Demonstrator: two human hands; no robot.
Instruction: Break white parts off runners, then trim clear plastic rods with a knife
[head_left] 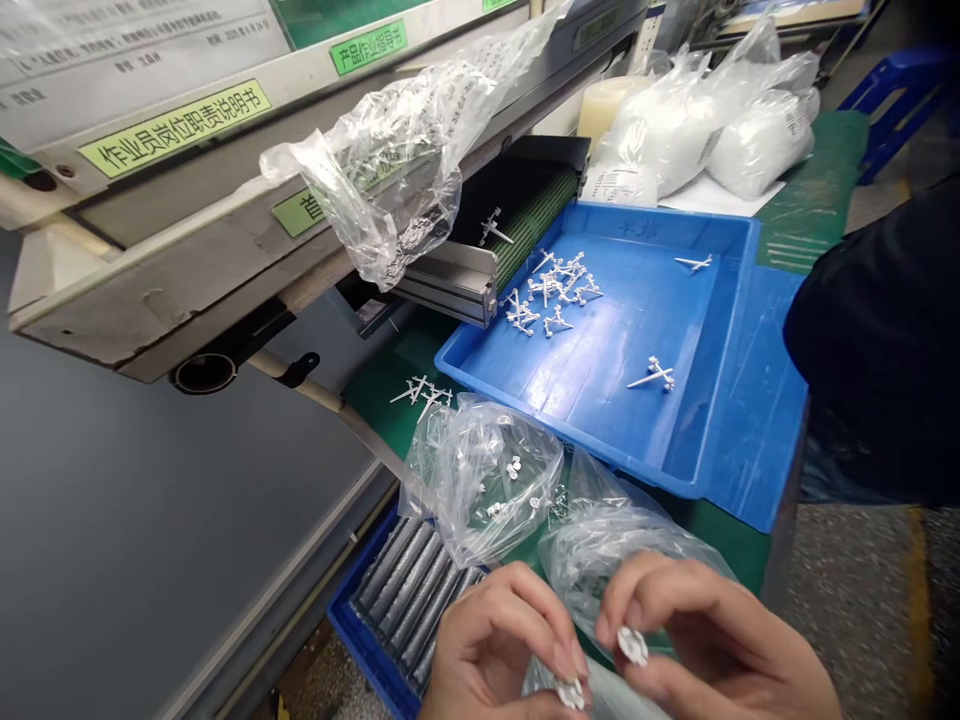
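Both of my hands are at the bottom of the head view, close together above clear plastic bags. My left hand [502, 645] pinches a small white plastic part [570, 692] between thumb and fingertips. A similar small round white plastic part [632, 646] is gripped between the thumb and index finger of my right hand [712, 630]. Just beyond my hands lies an open clear bag [487, 530] with several small white pieces [514, 467] in it. A second clear bag [600, 540], crumpled, is partly hidden behind my right hand.
A blue tray [720, 400] holds several white branched plastic pieces [555, 280]. A green conveyor belt [536, 225] ends at it. More white branched pieces [424, 392] lie left of the tray. Grey rolls [405, 570] fill a lower blue bin. White filled bags [667, 130] stand behind; a dark-clothed person [877, 330] is at right.
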